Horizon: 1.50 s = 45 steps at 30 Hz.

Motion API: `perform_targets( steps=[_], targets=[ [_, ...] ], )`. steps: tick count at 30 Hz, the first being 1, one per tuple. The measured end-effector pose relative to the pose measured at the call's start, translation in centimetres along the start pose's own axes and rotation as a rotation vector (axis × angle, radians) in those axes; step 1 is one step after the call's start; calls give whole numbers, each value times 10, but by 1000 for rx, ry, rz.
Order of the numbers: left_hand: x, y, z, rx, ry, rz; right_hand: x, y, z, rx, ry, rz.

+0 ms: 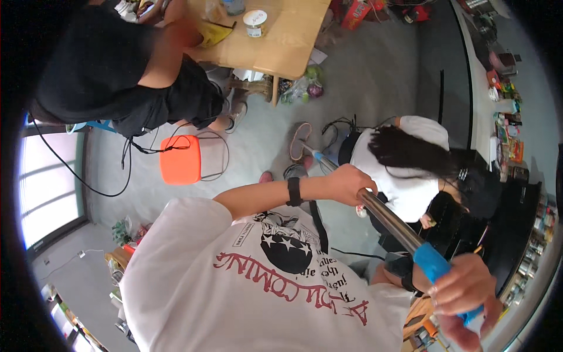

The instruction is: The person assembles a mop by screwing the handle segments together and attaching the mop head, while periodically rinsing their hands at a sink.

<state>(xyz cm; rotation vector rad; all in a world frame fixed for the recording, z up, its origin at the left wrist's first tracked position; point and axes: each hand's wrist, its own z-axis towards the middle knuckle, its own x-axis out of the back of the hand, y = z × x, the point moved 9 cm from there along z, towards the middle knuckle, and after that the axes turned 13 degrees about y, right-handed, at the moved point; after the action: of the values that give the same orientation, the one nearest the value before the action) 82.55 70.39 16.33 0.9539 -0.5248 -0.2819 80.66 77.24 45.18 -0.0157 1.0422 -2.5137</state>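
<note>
A long mop with a metal pole (pixel 394 219) and blue grips runs slantwise across my front. My left hand (pixel 350 184) is closed around the upper part of the metal pole, its arm stretched across my white shirt. My right hand (pixel 464 287) wraps the blue grip (pixel 433 262) at the pole's near end, at the lower right. At the far end, a flat oval mop head (pixel 301 141) with a pale pinkish edge lies on the grey floor. Black bands circle both wrists.
A person in white (pixel 404 158) with long dark hair is close on the right, at a black counter (pixel 516 234). A person in black (pixel 117 70) is at the wooden table (pixel 287 44). An orange stool (pixel 180 159), cables and bagged vegetables (pixel 308 87) are on the floor.
</note>
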Motion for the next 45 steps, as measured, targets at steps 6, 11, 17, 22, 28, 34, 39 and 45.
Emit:
perform_targets(
  steps=[6,11,17,22,28,34,39,45],
  targets=[
    [-16,8,77,-71,-63,80,65,-23,6,-207,-198,-266],
    [-44,3,140,-185,-117,142,106,-59,0,413,2,-200],
    [-54,-77,227,-193,-73,285,177,10,10,332,323,-652],
    [-78,-190,236,-39,-130,163,292,204,-82,-90,1075,-808],
    [-88,-234,204,-6,-339,-88,277,272,-115,-44,1114,-853],
    [-38,-282,232,60,-277,-153,282,337,-88,-94,1008,-996],
    [2,-347,264,91,-188,-137,291,417,-32,-266,746,-1011],
    [54,-393,312,111,8,-180,306,474,38,-282,522,-1022]
  ],
)
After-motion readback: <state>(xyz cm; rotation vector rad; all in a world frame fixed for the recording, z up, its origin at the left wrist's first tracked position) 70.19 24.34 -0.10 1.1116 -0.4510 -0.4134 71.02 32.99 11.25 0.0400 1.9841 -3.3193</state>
